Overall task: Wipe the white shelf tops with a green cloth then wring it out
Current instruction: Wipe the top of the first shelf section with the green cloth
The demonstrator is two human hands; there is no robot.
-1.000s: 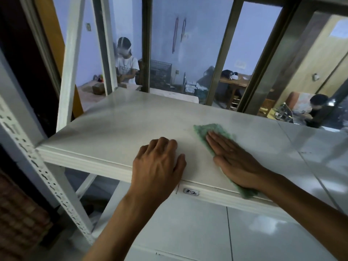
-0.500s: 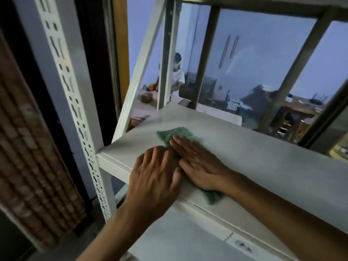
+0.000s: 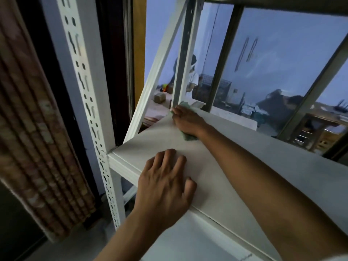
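White shelf top point(image 3: 235, 166): carrying both hands. Right hand point(image 3: 188, 120): now lying at the far left corner beside the rear post point(image 3: 181, 72), having moved away from the left hand; grip flat, pressing the cloth. Left hand point(image 3: 165, 183): still resting near the front edge, grip released, fingers spread. Green cloth point(image 3: 189, 136): lying under the right hand, edges peeking out.

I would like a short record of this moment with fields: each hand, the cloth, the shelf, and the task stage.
right hand: right hand presses the green cloth flat at the far left corner
left hand: left hand rests on the near edge, holds nothing
shelf: white shelf top, perforated post at its left
stage: wiping; wringing not yet done
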